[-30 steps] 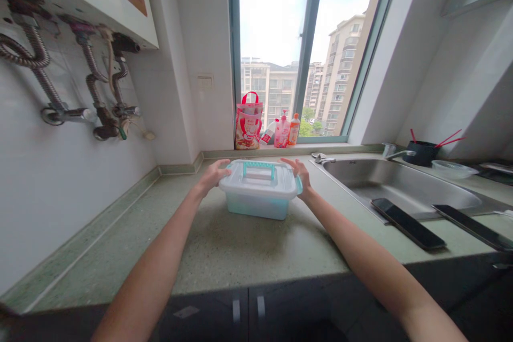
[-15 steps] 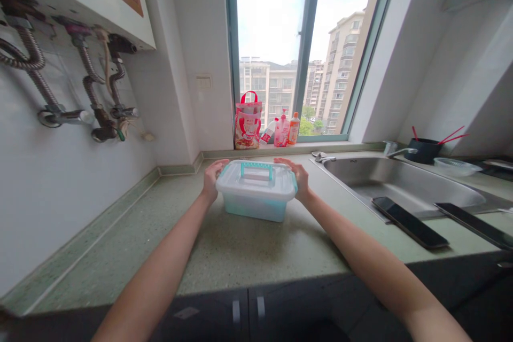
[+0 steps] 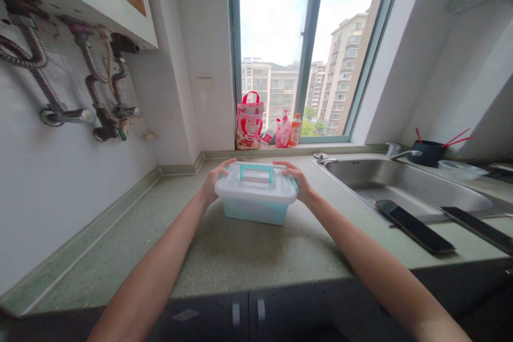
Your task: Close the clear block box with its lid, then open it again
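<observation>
A lidded plastic storage box (image 3: 254,208) stands on the counter in front of me. Its lid is white and see-through, with a turquoise carrying handle (image 3: 256,168) on top and turquoise latches at the ends. My left hand (image 3: 214,183) is closed around the left end, its fingers over the lid's edge. At the opposite end my right hand (image 3: 300,181) grips the lid's edge by the turquoise latch (image 3: 295,186). The lid sits on the box. Its contents cannot be made out through the cloudy walls.
A steel sink (image 3: 401,181) lies to the right, with two dark phones (image 3: 414,226) along its front edge. A black pot (image 3: 427,153) stands behind it. On the windowsill are a red bag (image 3: 250,125) and several bottles (image 3: 284,131). Pipes (image 3: 98,85) hang at left.
Both hands have shifted slightly, their fingers now further over the lid's edges at the two ends. The box stays in nearly the same place; the view has shifted a little.
</observation>
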`<control>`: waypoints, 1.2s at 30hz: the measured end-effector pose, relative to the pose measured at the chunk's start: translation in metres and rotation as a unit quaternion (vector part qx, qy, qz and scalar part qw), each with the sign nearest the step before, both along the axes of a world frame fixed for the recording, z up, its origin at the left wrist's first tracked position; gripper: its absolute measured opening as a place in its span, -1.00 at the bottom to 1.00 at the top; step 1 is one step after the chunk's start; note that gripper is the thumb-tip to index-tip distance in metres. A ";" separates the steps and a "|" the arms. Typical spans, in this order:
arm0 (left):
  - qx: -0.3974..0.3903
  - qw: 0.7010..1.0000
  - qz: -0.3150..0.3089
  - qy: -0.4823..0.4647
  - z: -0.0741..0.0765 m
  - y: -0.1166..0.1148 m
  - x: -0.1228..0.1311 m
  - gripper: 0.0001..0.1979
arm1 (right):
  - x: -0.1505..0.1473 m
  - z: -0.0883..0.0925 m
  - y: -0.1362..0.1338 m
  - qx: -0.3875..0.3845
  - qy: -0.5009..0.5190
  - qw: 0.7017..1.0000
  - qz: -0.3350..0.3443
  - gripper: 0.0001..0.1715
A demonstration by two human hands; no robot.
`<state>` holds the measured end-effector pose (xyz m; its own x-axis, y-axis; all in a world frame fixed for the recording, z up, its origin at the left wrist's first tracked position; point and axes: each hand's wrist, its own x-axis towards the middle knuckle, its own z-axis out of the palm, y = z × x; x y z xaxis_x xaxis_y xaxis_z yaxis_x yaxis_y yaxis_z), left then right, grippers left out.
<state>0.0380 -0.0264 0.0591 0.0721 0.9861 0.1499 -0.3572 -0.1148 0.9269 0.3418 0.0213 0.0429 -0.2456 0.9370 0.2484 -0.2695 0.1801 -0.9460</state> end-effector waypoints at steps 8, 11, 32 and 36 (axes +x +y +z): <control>0.002 1.000 0.023 0.017 0.001 -0.004 0.009 -0.36 | 0.002 -0.001 0.007 0.035 -0.016 0.999 -0.034 -0.57; 0.003 0.999 0.028 0.016 0.000 -0.003 0.011 -0.38 | 0.003 -0.001 0.008 0.037 -0.023 0.998 -0.038 -0.56; 0.032 0.996 0.052 -0.072 -0.020 0.010 0.017 -0.22 | 0.012 -0.001 0.019 0.013 0.073 0.990 -0.121 -0.80; -0.008 0.992 0.129 0.014 -0.039 0.022 0.008 -0.16 | 0.039 -0.003 0.046 0.068 0.100 0.953 -0.277 -0.82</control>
<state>0.0460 -0.0047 0.0202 -0.1789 0.9743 0.1366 -0.2912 -0.1850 0.9386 0.3813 0.0668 0.0403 0.3433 0.8649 0.3662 -0.2698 0.4643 -0.8436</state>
